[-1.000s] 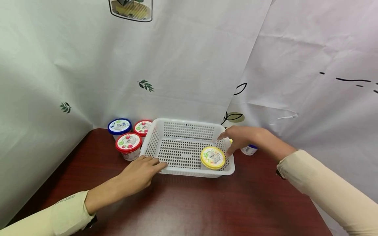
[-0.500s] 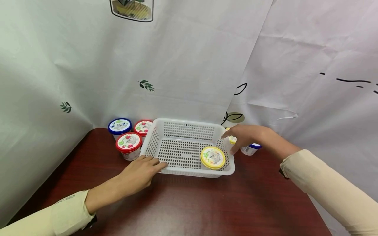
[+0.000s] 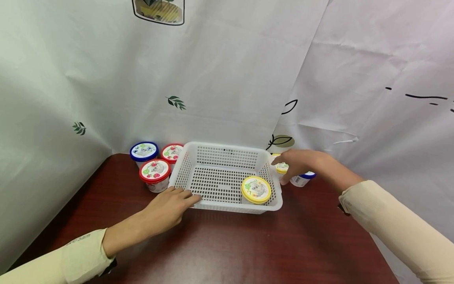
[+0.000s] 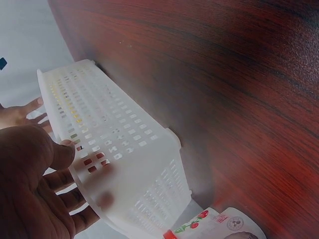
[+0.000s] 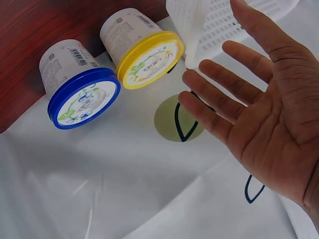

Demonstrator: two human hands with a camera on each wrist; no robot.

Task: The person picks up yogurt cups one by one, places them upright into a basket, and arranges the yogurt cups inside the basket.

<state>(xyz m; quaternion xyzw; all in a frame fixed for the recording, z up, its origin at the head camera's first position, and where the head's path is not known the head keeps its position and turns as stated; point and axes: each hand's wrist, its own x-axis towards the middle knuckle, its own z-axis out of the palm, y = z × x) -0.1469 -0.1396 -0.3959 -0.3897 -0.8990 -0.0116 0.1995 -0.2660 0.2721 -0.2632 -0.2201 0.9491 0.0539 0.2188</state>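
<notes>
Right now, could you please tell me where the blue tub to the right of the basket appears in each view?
Head: the blue tub stands right of centre, its lid partly hidden.
Left wrist: not visible.
Right wrist: the blue tub is at left, beside a yellow tub.
Shared landmark: the basket, also in the left wrist and right wrist views.

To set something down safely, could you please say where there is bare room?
Free: the table before the white basket, between both sleeves; the basket's floor left of its yellow-lidded tub. Crowded: left of the basket, by a blue-lidded tub and two red-lidded tubs; right, by two more tubs and the right hand.
</notes>
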